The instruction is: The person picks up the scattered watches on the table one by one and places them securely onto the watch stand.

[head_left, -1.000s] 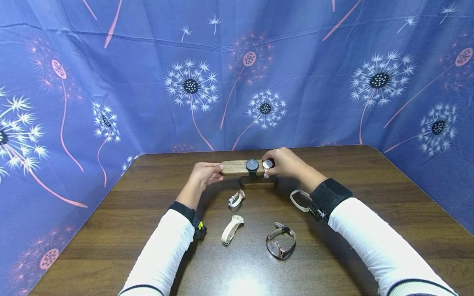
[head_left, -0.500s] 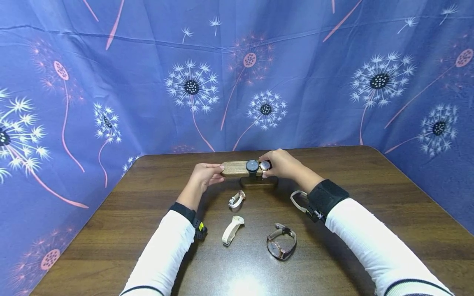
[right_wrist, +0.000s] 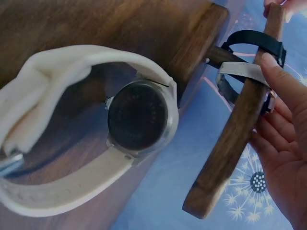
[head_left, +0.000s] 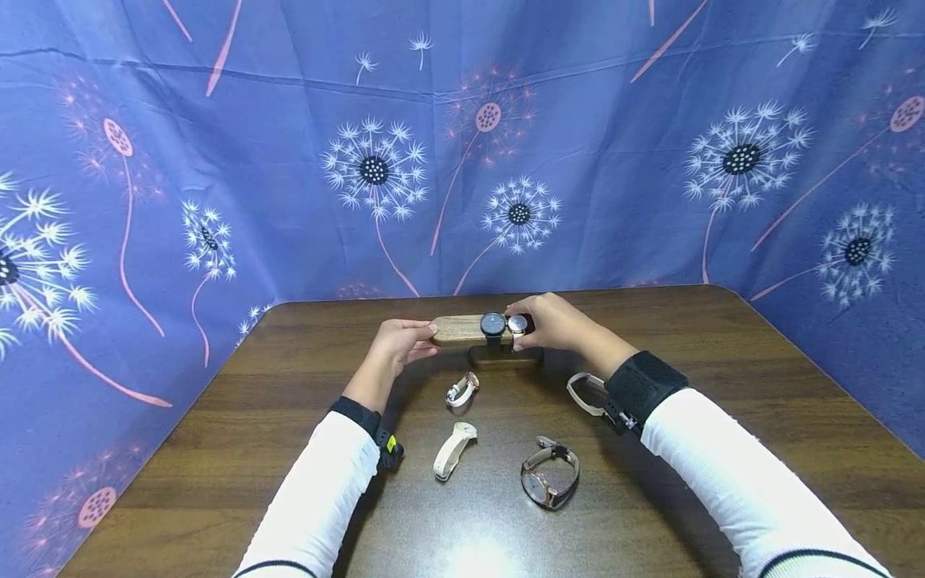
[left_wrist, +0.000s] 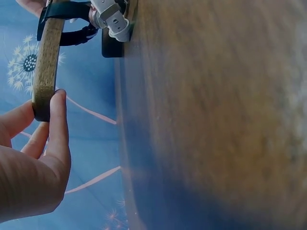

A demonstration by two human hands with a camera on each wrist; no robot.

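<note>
In the head view, taking the table as a clock, the wooden bar is lying across at twelve, over a dark base. The left hand is pinching its nine o'clock end. The right hand is gripping the small watch on the bar, just beside the black watch. Around the table's middle, a white watch is lying at eleven, a cream watch at eight, a brown watch at four, a pale watch between two and three.

In the left wrist view, at eight o'clock, the left thumb and fingers are pressing the bar's tip from opposite sides. The bar is looking stiff; its smooth wood may be a little slippery, so its end is offering a sensible hold.

In the right wrist view, at three o'clock, the right thumb is pressing the white strap to the bar, fingers curling behind; every fingertip's contact one cannot tell. The strap is seeming soft and light, the glass fragile: better holding the case's edge.
</note>
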